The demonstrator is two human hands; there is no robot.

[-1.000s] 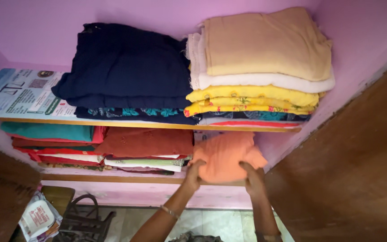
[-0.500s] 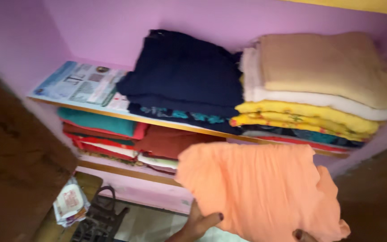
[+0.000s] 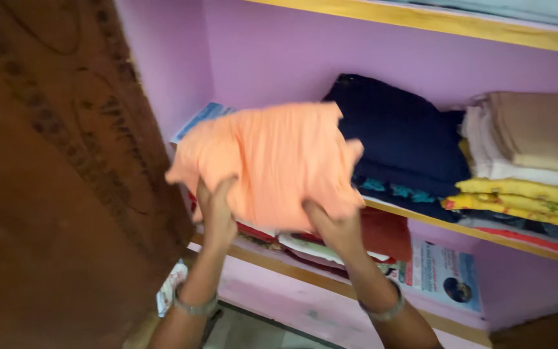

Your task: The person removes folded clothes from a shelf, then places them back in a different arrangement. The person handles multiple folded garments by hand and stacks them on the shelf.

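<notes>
We hold a folded orange cloth [image 3: 269, 161], blurred, before the shelves [image 3: 421, 216]; our left hand [image 3: 216, 210] and right hand [image 3: 332, 226] grasp its lower edge, fingertips hidden behind it.

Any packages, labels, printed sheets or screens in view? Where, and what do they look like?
Printed sheet: lines the lower shelf's bare right part, flat, white and blue with a round dark picture.
Printed sheet: on the middle shelf's left end, mostly hidden behind the orange cloth held in both hands; blue-white corner shows.
Packet: low by the wooden door, beside the left wrist; small, white with red marks, blurred.
No screens.
</notes>
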